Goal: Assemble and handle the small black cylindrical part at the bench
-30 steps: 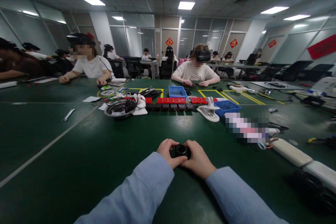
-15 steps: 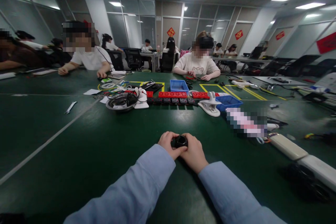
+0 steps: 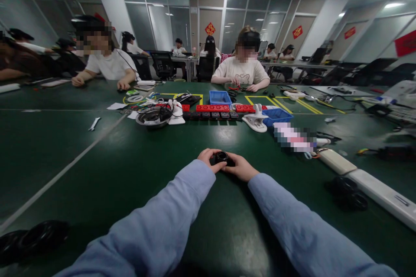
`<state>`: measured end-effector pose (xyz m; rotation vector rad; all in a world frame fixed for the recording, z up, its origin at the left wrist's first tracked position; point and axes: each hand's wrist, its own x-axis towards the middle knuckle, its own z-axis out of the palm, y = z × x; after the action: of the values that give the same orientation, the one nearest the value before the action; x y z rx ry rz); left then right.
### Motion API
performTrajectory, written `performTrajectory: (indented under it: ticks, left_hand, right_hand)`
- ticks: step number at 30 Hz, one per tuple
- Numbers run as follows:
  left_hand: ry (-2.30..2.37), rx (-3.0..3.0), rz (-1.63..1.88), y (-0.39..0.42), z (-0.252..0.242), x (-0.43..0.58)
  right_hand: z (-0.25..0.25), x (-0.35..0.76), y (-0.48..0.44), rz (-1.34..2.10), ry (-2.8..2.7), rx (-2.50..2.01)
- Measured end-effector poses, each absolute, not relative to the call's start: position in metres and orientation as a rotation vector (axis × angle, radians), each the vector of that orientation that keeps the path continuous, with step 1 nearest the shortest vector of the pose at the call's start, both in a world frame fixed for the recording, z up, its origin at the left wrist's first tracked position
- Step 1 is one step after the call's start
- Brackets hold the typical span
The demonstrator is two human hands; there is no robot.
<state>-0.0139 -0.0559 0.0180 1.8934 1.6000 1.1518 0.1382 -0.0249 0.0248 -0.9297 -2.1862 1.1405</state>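
Note:
Both my hands meet at the middle of the green table (image 3: 107, 169) around a small black ring-shaped part (image 3: 222, 156). My left hand (image 3: 209, 159) curls its fingers around the part's left side. My right hand (image 3: 241, 167) grips it from the right with the thumb on top. Light blue sleeves cover both my forearms. The underside of the part is hidden by my fingers.
Beyond my hands lie red and black power strips (image 3: 212, 111), two blue bins (image 3: 220, 97), a white clamp (image 3: 255, 121), a metal bowl of cables (image 3: 153, 117) and a wrench (image 3: 94, 124). White power strips (image 3: 383, 194) and black round parts (image 3: 348, 191) lie right. Other people sit opposite.
The view has tilted down and my hands with the black part sit higher and farther out in the frame. More of my sleeves and a black object at lower left show now.

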Motion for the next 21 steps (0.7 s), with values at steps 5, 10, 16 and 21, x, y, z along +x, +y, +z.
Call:
performTrajectory:
  ticks: [5,10,16,21]
  left_hand:
    - [1.57,1.912,1.161,-0.059,0.017,-0.015]
    - [1.625,1.89,1.165,-0.06,0.013,-0.014]
    - [1.665,1.96,1.189,-0.067,0.01,-0.01]
    - [1.851,1.907,1.216,-0.072,0.008,-0.001]
  right_hand:
    - [0.023,0.137,-0.024,1.275,-2.114,-0.934]
    - [0.016,0.134,-0.024,1.184,-2.073,-1.039]
    - [0.009,0.134,-0.034,0.714,-2.157,-1.192]
    - [0.011,0.133,-0.054,0.215,-2.179,-1.381]
